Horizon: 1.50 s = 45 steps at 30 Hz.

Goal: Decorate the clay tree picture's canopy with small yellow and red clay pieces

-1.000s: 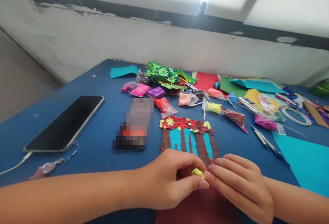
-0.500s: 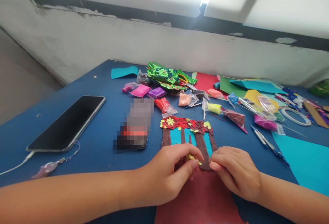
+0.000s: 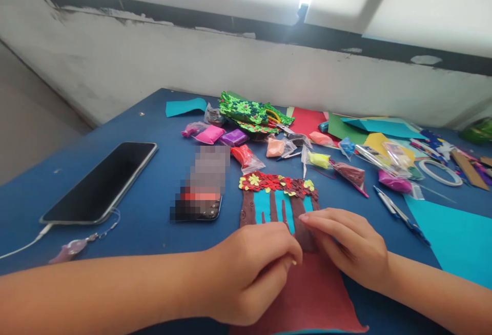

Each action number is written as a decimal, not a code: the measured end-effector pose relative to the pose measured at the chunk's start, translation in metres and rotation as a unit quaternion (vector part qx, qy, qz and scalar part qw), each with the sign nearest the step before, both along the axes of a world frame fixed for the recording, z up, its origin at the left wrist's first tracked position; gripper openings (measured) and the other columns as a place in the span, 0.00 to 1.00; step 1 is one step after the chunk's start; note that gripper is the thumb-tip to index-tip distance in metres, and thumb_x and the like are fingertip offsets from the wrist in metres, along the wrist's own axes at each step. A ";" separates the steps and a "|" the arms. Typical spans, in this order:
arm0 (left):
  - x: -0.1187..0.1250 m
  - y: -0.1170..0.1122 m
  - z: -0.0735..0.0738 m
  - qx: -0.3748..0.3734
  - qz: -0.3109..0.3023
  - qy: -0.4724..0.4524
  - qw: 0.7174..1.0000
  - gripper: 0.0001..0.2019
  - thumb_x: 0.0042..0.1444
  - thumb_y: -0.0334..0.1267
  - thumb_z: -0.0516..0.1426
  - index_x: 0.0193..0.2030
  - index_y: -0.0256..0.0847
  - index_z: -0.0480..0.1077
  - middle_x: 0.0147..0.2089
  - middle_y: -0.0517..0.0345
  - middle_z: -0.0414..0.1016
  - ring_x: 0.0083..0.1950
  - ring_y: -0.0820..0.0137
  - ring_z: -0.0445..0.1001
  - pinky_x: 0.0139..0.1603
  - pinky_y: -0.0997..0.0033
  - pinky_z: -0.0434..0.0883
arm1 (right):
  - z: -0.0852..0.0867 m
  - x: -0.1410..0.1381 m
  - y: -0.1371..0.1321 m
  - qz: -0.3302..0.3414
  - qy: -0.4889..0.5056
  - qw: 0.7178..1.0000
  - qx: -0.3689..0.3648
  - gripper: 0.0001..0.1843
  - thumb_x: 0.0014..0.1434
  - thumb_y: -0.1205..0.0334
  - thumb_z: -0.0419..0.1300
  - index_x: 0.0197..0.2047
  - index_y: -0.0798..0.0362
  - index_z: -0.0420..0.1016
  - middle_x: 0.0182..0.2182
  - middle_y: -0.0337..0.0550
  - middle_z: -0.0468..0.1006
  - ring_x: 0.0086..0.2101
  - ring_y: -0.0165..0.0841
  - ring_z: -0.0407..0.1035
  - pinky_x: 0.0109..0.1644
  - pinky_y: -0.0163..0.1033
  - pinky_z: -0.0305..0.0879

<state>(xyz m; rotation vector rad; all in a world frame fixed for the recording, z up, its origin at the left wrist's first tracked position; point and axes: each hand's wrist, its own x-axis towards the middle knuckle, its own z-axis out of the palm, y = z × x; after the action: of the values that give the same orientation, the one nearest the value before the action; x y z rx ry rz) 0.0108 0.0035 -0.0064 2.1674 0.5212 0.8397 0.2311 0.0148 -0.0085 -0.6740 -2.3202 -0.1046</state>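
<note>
My left hand [image 3: 255, 273] is closed in a pinch over the dark red sheet [image 3: 307, 299], with a bit of yellow clay [image 3: 294, 262] peeking out at the fingertips. Most of that clay is hidden by the fingers. My right hand [image 3: 348, 248] lies with fingers stretched out on the right side of the clay picture [image 3: 273, 207], its fingertips at a brown trunk. Brown strips stand on blue there, under a top band of red, brown and yellow clay flowers [image 3: 277, 185].
A black phone [image 3: 100, 183] with a cable lies at left, beside a second, partly blurred phone [image 3: 215, 209]. Bags of coloured clay, such as a yellow one [image 3: 319, 159], spread behind the picture. Pens [image 3: 402, 214], a tape ring [image 3: 440, 172] and blue paper [image 3: 457, 242] are at right.
My left hand has moved down towards me and turned, covering most of the yellow clay. My right hand has shifted up and left, its fingers now straighter over the brown trunk.
</note>
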 end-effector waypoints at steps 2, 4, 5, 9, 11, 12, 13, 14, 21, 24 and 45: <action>-0.003 0.002 0.002 0.070 -0.018 0.009 0.997 0.09 0.54 0.24 0.43 0.33 0.38 0.61 0.28 0.57 0.63 0.27 0.72 0.60 0.27 0.74 0.62 | -0.002 0.000 -0.001 0.005 0.011 1.000 -0.006 0.08 0.63 0.73 0.51 0.40 0.59 0.71 0.31 0.45 0.79 0.31 0.26 0.74 0.36 0.29 0.69; -0.005 0.006 0.001 0.140 -0.027 0.024 0.989 0.08 0.52 0.25 0.43 0.30 0.39 0.59 0.26 0.57 0.61 0.26 0.71 0.58 0.24 0.72 0.58 | -0.003 -0.001 -0.001 0.008 0.022 1.000 -0.017 0.06 0.62 0.73 0.52 0.39 0.58 0.70 0.29 0.43 0.78 0.29 0.26 0.73 0.34 0.30 0.69; -0.006 0.007 0.000 0.169 -0.027 0.038 0.984 0.08 0.52 0.25 0.43 0.29 0.39 0.59 0.25 0.58 0.59 0.25 0.70 0.56 0.23 0.71 0.57 | -0.003 -0.001 -0.001 0.008 0.028 0.999 -0.022 0.05 0.62 0.72 0.53 0.38 0.57 0.70 0.28 0.42 0.78 0.28 0.26 0.72 0.33 0.31 0.68; -0.006 0.011 -0.004 0.248 -0.025 0.103 0.963 0.08 0.51 0.26 0.44 0.26 0.40 0.59 0.23 0.59 0.59 0.22 0.70 0.53 0.20 0.68 0.54 | -0.004 -0.003 0.000 0.010 0.045 0.998 -0.035 0.03 0.61 0.68 0.58 0.34 0.55 0.68 0.24 0.40 0.75 0.25 0.26 0.69 0.30 0.31 0.67; -0.005 0.010 -0.006 0.278 -0.039 0.136 0.950 0.08 0.51 0.27 0.45 0.25 0.39 0.60 0.23 0.59 0.60 0.22 0.69 0.54 0.19 0.67 0.54 | -0.004 -0.003 0.000 0.017 0.045 0.998 -0.031 0.04 0.61 0.67 0.58 0.33 0.55 0.67 0.23 0.39 0.74 0.24 0.26 0.68 0.29 0.32 0.66; -0.004 0.009 -0.006 0.292 -0.047 0.155 0.943 0.08 0.51 0.27 0.46 0.24 0.39 0.60 0.23 0.59 0.61 0.22 0.69 0.55 0.19 0.67 0.54 | -0.003 -0.003 0.000 0.027 0.039 0.998 -0.029 0.04 0.61 0.68 0.57 0.33 0.55 0.67 0.22 0.39 0.73 0.23 0.26 0.67 0.28 0.32 0.65; -0.003 0.008 -0.007 0.305 -0.055 0.175 0.935 0.07 0.51 0.27 0.47 0.24 0.39 0.61 0.23 0.59 0.62 0.22 0.69 0.56 0.18 0.66 0.55 | -0.003 -0.002 0.000 0.038 0.033 0.998 -0.025 0.05 0.62 0.68 0.56 0.33 0.55 0.67 0.22 0.40 0.73 0.23 0.26 0.66 0.27 0.32 0.64; -0.002 0.007 -0.007 0.315 -0.060 0.192 0.928 0.06 0.50 0.28 0.49 0.25 0.39 0.61 0.23 0.59 0.63 0.22 0.69 0.57 0.18 0.66 0.55 | -0.003 -0.002 0.001 0.050 0.026 0.998 -0.022 0.05 0.63 0.68 0.55 0.33 0.55 0.67 0.21 0.40 0.73 0.23 0.26 0.65 0.27 0.32 0.63; 0.000 0.004 -0.007 0.344 -0.061 0.240 0.906 0.04 0.49 0.31 0.55 0.26 0.39 0.62 0.24 0.60 0.66 0.22 0.69 0.60 0.17 0.66 0.56 | -0.007 -0.001 -0.001 0.061 0.001 0.998 0.006 0.10 0.64 0.70 0.53 0.30 0.55 0.66 0.20 0.37 0.69 0.22 0.25 0.61 0.28 0.32 0.60; 0.000 0.003 -0.006 0.345 -0.064 0.243 0.904 0.04 0.49 0.31 0.55 0.26 0.39 0.63 0.24 0.60 0.66 0.22 0.69 0.61 0.17 0.66 0.56 | -0.006 0.000 -0.001 0.072 -0.024 0.997 0.019 0.12 0.63 0.71 0.54 0.27 0.54 0.65 0.19 0.37 0.69 0.22 0.25 0.60 0.27 0.33 0.58; 0.000 -0.001 -0.010 0.338 -0.072 0.246 0.906 0.05 0.54 0.29 0.52 0.28 0.39 0.63 0.25 0.59 0.65 0.22 0.68 0.60 0.18 0.66 0.58 | -0.003 0.005 0.005 0.111 0.004 0.993 -0.026 0.15 0.58 0.60 0.62 0.44 0.60 0.66 0.23 0.38 0.70 0.24 0.27 0.63 0.28 0.35 0.65</action>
<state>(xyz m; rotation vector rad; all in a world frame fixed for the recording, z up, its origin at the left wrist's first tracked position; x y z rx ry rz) 0.0108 0.0026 -0.0163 3.0510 0.3195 0.4051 0.2363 0.0199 -0.0113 -0.4352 -2.3805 0.0599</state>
